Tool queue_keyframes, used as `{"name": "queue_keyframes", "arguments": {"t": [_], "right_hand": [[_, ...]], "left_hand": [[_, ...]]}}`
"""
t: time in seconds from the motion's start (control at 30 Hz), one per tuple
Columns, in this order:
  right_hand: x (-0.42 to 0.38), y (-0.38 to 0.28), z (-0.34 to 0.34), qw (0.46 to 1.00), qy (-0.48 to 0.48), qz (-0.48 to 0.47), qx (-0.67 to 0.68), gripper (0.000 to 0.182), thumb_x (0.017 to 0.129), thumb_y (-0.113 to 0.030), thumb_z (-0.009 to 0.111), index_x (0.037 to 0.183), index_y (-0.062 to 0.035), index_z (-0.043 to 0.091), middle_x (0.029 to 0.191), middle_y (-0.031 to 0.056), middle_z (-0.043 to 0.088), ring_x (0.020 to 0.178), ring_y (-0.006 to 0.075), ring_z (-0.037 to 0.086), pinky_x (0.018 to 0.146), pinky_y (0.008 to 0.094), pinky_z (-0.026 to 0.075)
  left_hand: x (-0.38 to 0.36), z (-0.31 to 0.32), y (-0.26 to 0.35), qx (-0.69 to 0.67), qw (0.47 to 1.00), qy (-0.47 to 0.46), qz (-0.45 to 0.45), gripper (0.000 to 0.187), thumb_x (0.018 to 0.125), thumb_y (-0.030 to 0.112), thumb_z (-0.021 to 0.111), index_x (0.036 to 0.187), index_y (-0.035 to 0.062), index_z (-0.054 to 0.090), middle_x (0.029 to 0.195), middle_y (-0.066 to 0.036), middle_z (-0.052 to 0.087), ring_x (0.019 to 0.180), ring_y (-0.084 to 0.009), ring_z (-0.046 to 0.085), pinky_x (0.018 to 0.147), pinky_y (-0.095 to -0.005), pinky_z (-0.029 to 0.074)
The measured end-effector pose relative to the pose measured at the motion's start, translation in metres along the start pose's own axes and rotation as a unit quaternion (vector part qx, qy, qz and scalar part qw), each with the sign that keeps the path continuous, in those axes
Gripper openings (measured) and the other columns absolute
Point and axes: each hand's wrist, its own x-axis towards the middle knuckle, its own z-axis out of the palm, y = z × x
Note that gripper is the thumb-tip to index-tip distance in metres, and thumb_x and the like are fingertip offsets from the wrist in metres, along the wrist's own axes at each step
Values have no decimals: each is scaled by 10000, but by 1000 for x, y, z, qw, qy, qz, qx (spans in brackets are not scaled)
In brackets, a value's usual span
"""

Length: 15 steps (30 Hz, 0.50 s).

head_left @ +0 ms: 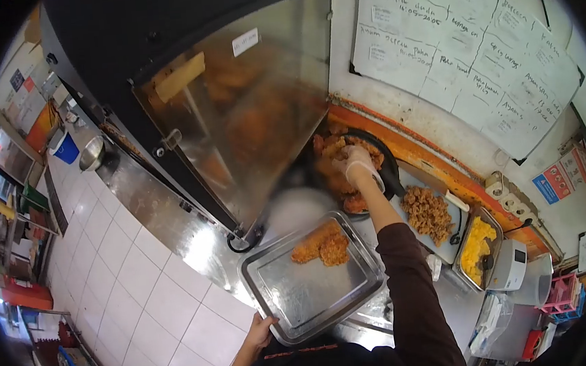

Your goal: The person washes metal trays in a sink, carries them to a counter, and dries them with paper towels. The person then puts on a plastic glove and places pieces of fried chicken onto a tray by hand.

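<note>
My left hand point(260, 329) is closed on the near left corner of a rectangular metal tray point(289, 314). Two pieces of golden fried chicken point(322, 244) lie toward the tray's far side. My right hand point(359, 162), in a clear plastic glove, reaches into a round black pan point(389, 168) heaped with fried chicken point(354, 204). Its fingertips are down among the pieces, so whether they grip one is hidden. Part of the chicken left of this hand looks blurred. Close to the pan stands a dark display cabinet with a clouded glass panel point(260, 117).
Right of my arm are small fried pieces point(428, 215) on a board, a knife handle point(457, 201), a metal pan of yellow food point(478, 247) and a white device point(509, 266). A whiteboard point(461, 46) hangs above. Floor tiles point(135, 278) stretch away to the left.
</note>
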Motion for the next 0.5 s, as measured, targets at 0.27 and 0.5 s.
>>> {"name": "queue_keyframes", "arguments": {"t": [0.27, 0.5], "right_hand": [[-96, -21, -71, 981, 119, -93, 118, 412, 718, -167, 689, 1062, 8, 544, 951, 138, 611, 831, 243, 593, 732, 312, 461], [-109, 19, -76, 881, -73, 101, 457, 488, 702, -139, 733, 1115, -63, 485, 944, 106, 589, 737, 176, 581, 540, 269, 453]], "left_hand": [[6, -15, -3, -9, 1000, 3, -21, 287, 682, 7, 536, 968, -3, 509, 809, -51, 551, 764, -141, 536, 685, -273, 449], [13, -15, 5, -18, 999, -23, -17, 398, 663, 2, 545, 1058, -7, 495, 892, -46, 557, 835, -161, 545, 794, -300, 436]]}}
